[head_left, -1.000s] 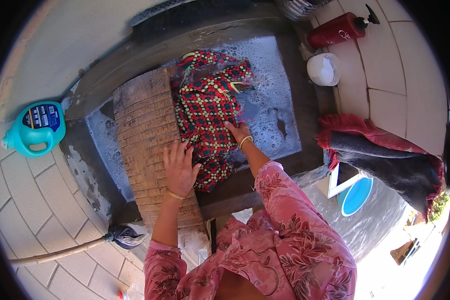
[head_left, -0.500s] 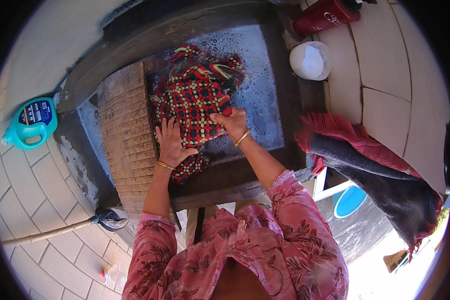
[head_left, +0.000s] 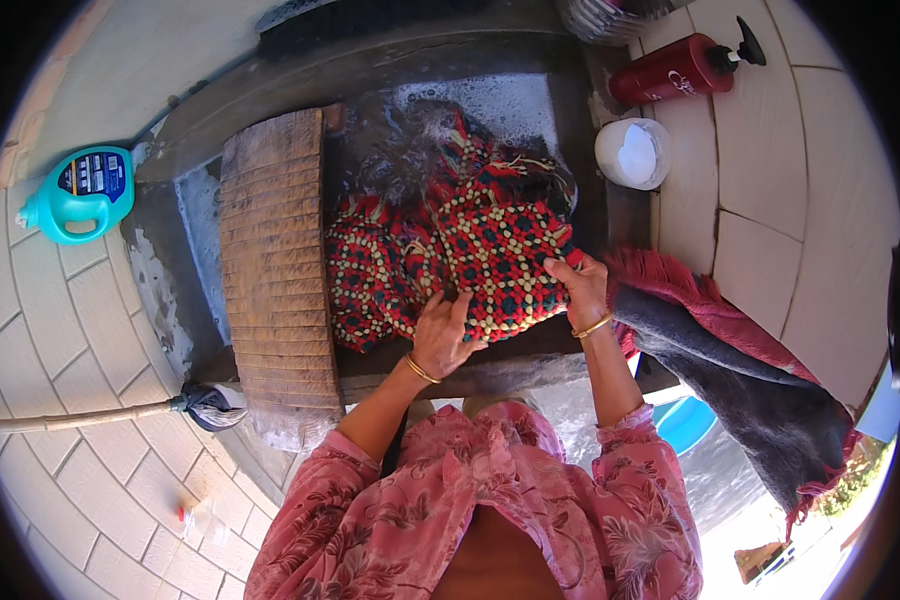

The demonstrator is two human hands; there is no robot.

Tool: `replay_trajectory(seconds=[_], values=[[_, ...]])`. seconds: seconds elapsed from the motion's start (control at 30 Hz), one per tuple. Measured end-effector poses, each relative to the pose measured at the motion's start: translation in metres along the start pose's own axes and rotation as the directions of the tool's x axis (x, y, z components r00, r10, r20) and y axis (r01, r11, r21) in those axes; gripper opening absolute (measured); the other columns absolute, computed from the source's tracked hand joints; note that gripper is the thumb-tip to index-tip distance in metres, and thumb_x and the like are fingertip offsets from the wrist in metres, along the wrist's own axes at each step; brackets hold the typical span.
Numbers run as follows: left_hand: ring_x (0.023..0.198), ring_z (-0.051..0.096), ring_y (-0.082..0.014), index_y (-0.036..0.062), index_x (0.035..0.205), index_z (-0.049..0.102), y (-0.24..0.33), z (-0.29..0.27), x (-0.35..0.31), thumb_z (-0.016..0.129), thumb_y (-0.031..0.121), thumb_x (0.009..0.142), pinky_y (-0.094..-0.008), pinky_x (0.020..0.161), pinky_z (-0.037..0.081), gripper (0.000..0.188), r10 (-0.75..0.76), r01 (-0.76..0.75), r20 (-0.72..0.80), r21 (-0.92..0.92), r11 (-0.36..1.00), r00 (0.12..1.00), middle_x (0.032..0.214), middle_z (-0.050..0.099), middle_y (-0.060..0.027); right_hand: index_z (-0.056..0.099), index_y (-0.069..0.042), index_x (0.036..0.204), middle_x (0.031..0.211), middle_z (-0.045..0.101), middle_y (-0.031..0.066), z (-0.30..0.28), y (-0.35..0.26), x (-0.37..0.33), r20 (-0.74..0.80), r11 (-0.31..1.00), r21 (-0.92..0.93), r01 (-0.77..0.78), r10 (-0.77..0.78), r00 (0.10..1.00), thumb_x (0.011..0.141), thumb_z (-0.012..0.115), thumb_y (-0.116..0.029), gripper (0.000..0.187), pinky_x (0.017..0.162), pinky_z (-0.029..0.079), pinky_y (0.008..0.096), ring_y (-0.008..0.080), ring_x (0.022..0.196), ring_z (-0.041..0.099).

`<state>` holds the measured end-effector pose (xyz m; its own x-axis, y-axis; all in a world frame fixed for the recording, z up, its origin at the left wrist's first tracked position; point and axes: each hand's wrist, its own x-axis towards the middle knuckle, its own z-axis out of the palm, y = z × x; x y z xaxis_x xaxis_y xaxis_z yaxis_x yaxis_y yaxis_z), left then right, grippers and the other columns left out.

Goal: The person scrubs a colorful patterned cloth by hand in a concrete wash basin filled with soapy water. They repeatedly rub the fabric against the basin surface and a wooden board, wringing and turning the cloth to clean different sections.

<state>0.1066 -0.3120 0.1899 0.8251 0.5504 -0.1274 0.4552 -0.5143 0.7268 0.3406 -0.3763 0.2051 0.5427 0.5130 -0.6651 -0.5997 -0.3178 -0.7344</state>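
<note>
A wet fringed woven cloth (head_left: 505,255), checked in red, black and pale yellow, lies bunched in the basin. Its far fringe trails in soapy water (head_left: 480,100). At its near right corner, my right hand (head_left: 583,292) pinches the edge between thumb and fingers. My left hand (head_left: 443,335) is closed on the near edge, by a fold; some of its fingertips are hidden. Left of the cloth, a ridged wooden washboard (head_left: 275,250) spans the basin, and part of the cloth touches its side.
The dark stone basin (head_left: 450,50) has suds at both ends. On the right ledge stand a white tub (head_left: 632,153) of white stuff and a red pump bottle (head_left: 670,72). A dark grey cloth with red fringe (head_left: 730,350) hangs over the right edge. At left are a teal detergent jug (head_left: 88,195) and a mop (head_left: 210,408).
Both hands have moved right, pulling the cloth off the washboard's edge and spreading it rightward. My left hand has gone from flat and spread to closed on the near edge.
</note>
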Motion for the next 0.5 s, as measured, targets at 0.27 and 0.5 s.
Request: replay_trajectory(seconds=[0.27,0.5], values=[[0.079,0.060,-0.0310,0.0071,0.121,0.054,0.097,-0.080,-0.001,0.082,0.018,0.059,-0.0377,0.070,0.049,0.069,-0.040,0.060,0.095,-0.215,0.975,0.995,0.090,0.062,-0.0149,0.063,0.000,0.089,0.082,0.065,0.0031,-0.020,-0.057,-0.043,0.073,0.987,-0.092,-0.129,0.136,0.988,0.082,0.071,-0.015,0.019,0.063,0.049,0.0227,0.0068,0.069,0.059],[0.085,0.068,-0.0231,0.0046,0.118,0.057,0.045,-0.109,0.074,0.079,0.024,0.065,-0.0337,0.074,0.052,0.061,-0.141,0.117,-0.011,-0.500,0.858,0.990,0.096,0.067,-0.0169,0.066,0.002,0.091,0.089,0.068,0.0082,-0.012,-0.021,0.024,0.068,0.978,-0.045,-0.201,0.204,0.977,0.087,0.066,-0.024,0.026,0.064,0.051,0.0256,0.0108,0.076,0.064]])
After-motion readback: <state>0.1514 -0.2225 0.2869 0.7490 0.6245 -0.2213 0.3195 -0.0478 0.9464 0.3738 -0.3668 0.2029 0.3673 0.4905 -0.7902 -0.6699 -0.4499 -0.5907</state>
